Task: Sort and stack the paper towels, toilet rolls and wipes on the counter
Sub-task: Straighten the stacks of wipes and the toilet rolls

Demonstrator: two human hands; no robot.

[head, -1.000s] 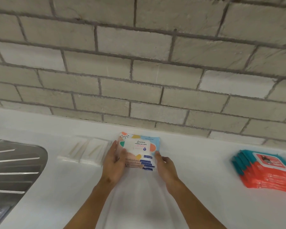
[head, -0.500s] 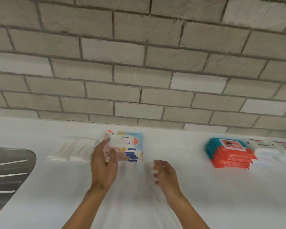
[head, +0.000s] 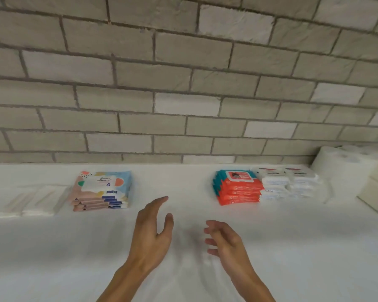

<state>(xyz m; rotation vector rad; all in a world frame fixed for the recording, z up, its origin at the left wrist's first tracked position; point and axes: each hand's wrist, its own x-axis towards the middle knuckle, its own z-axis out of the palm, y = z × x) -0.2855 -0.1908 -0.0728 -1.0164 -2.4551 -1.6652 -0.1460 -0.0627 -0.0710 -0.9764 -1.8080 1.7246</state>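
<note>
**So, both your hands are free and the stacks sit along the wall**

Right now your left hand (head: 150,234) is over the counter (head: 292,247), about mid-frame. Its fingers are straight and together, pointing up and to the right, and the thumb sticks out to the side. It's holding nothing. Your right hand (head: 225,243) is just beside it with a gap between the two. Its fingers are loosely curled with nothing in them either. Can't tell if either hand actually touches the surface.

The pastel wipes (head: 102,190) are stacked flat, up and to the left of your left hand, near the wall (head: 183,83) but not against it. The lower packs poke out a bit toward you, so the front edge looks stepped. Just left of that stack, the clear packs (head: 31,200) lie flat side by side. They're pretty washed out, so I can't say what's in them.

Over on the right, well apart from the pastel pile, are the red wipes (head: 238,188). It's a neat stack with teal edges and a white label on the top pack. The white packs (head: 288,182) are pushed right up against its right side, piled in what looks like two columns. Behind and right of those, the rolls (head: 340,162) stand back by the wall. A pale block (head: 375,188) sits at the far right edge, too cropped and blurry for me to call.
</note>
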